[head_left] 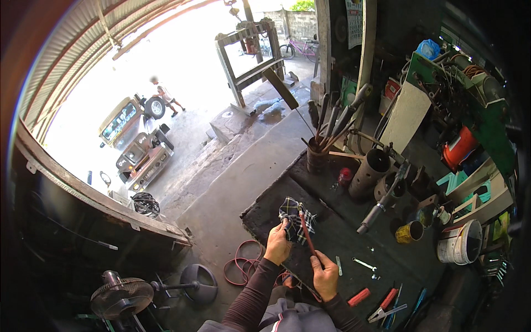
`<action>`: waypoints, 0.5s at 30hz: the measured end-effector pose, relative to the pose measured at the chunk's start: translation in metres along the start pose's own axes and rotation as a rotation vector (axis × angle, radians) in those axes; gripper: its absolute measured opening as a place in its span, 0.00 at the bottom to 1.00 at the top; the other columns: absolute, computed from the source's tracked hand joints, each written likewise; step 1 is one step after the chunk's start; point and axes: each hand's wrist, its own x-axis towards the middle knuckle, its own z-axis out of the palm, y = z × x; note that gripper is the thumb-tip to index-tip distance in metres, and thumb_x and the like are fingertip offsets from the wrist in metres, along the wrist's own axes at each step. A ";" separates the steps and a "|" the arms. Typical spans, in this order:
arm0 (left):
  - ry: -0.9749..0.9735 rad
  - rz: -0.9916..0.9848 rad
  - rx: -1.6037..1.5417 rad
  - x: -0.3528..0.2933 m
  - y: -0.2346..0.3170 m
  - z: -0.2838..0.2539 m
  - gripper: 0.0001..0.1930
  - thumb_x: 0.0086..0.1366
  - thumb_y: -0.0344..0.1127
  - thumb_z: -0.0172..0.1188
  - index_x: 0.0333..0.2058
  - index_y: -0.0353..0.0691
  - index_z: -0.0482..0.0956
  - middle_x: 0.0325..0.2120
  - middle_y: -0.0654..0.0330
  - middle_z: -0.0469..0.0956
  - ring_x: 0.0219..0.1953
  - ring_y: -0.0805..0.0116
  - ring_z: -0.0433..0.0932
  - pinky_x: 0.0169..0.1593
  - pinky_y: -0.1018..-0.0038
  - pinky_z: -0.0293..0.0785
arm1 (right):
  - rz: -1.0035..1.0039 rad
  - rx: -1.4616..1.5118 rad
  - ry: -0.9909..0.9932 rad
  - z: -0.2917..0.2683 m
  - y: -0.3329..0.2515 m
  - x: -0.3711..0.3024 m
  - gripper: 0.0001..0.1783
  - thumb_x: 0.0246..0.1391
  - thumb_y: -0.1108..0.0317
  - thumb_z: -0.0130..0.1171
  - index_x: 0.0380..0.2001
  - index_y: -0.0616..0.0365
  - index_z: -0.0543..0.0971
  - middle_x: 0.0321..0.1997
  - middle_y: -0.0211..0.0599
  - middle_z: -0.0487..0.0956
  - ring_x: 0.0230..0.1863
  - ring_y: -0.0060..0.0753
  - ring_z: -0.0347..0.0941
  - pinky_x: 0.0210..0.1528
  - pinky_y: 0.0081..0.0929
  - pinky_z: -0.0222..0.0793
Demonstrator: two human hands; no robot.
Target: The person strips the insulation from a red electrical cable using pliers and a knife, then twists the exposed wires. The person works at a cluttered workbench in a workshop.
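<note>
L hand (pixel 278 244) fwd w/ cloth (pixel 289 210); R hand (pixel 325 275) lower, gripping red cable (pixel 307 235).

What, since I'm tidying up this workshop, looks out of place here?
The reddish cord lies in loose loops on the floor beside the workbench, where a foot might catch it. On the benchtop, the wrench lies loose, not stored with other tools.

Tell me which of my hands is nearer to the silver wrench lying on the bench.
Right. Your right hand, gripping a slim red piece, is a little left of the wrench; your left hand, holding the checkered cloth, is farther left.
</note>
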 end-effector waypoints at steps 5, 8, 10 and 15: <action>-0.142 0.013 -0.025 0.000 0.012 0.006 0.18 0.81 0.42 0.51 0.53 0.33 0.80 0.46 0.60 0.85 0.44 0.69 0.84 0.52 0.69 0.82 | -0.010 -0.027 -0.027 0.001 0.010 -0.004 0.18 0.66 0.62 0.65 0.50 0.65 0.85 0.42 0.52 0.88 0.42 0.39 0.87 0.45 0.32 0.78; -0.147 0.029 0.004 0.002 0.016 -0.003 0.20 0.82 0.44 0.48 0.54 0.33 0.78 0.47 0.58 0.85 0.46 0.67 0.84 0.55 0.65 0.81 | 0.003 -0.028 -0.044 0.003 0.002 -0.006 0.17 0.66 0.64 0.65 0.50 0.65 0.85 0.42 0.53 0.88 0.44 0.41 0.87 0.47 0.33 0.78; -0.128 0.016 -0.013 0.000 0.020 -0.002 0.19 0.82 0.43 0.48 0.53 0.33 0.79 0.47 0.58 0.85 0.46 0.67 0.84 0.55 0.64 0.81 | -0.016 -0.031 -0.048 0.001 -0.006 -0.007 0.16 0.65 0.65 0.64 0.50 0.65 0.85 0.42 0.53 0.88 0.44 0.43 0.87 0.47 0.34 0.78; -0.112 -0.023 -0.028 -0.005 0.025 0.000 0.17 0.82 0.43 0.49 0.51 0.35 0.79 0.44 0.59 0.84 0.45 0.67 0.84 0.54 0.64 0.81 | -0.061 -0.043 -0.053 0.002 -0.002 -0.010 0.16 0.65 0.66 0.65 0.50 0.65 0.85 0.43 0.54 0.87 0.44 0.46 0.87 0.47 0.35 0.79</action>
